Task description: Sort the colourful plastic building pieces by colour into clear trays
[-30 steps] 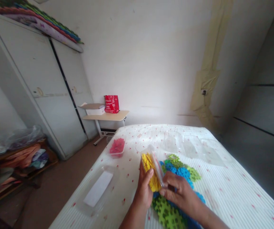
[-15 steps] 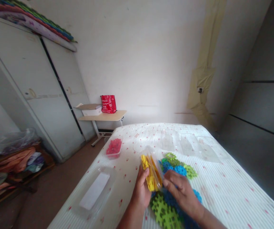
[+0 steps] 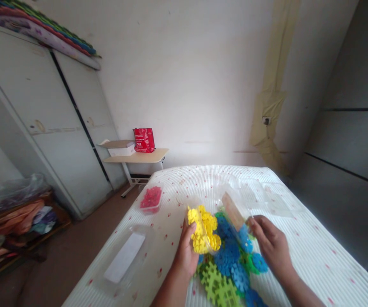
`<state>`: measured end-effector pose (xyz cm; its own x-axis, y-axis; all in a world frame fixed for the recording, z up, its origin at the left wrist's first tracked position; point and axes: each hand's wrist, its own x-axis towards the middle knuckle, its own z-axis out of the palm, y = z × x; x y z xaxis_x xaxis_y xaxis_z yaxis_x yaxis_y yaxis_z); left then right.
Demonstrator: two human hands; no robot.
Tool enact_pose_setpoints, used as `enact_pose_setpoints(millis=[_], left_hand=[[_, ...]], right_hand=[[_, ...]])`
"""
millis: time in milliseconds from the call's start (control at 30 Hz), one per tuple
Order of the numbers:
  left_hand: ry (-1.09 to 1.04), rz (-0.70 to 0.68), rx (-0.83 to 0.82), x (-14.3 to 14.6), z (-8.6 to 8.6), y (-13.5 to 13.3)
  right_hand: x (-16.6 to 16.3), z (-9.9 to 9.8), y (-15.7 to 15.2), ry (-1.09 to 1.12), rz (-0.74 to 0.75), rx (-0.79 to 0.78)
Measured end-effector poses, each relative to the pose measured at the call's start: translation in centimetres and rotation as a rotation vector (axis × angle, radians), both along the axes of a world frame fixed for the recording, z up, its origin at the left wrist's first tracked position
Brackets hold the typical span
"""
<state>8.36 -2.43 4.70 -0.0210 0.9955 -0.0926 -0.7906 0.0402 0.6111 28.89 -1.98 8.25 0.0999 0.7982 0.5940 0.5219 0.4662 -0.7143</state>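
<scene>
Since the earlier frame, right hand (image 3: 271, 245) has pulled the clear lid (image 3: 234, 212) away from the box. Right fingers pinch the lid, tilted above the blue and green pieces (image 3: 230, 264). Left hand (image 3: 185, 251) grips the clear box of yellow pieces (image 3: 203, 230), over the bed (image 3: 299, 238). Red-filled box (image 3: 151, 199) sits well apart.

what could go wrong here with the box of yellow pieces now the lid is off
1. The left hand holds the clear box of yellow pieces tilted and open, so pieces may well spill onto the blue and green pieces below and mix with them.
2. The right hand holds the lid by one end only; it might slip onto the bed.
3. The box of red pieces sits near the bed's edge and could be knocked off.
</scene>
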Motion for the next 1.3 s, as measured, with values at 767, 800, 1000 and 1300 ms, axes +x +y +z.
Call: enact_pose_setpoints(millis=[767,800,1000,1300], left_hand=[[0.662,-0.086,-0.042,-0.2,6.3,1.5],[0.658,-0.076,-0.033,-0.5,6.4,1.3],[0.527,0.021,0.103,-2.4,6.3,0.5],[0.542,0.024,0.059,-4.0,6.0,1.5]], right_hand=[[2.3,-0.6,0.7,0.172,0.040,-0.100],[2.2,-0.5,0.6,0.154,0.057,-0.103],[2.2,0.6,-0.3,0.002,0.076,-0.015],[3.6,1.2,-0.4,0.037,-0.106,0.085]])
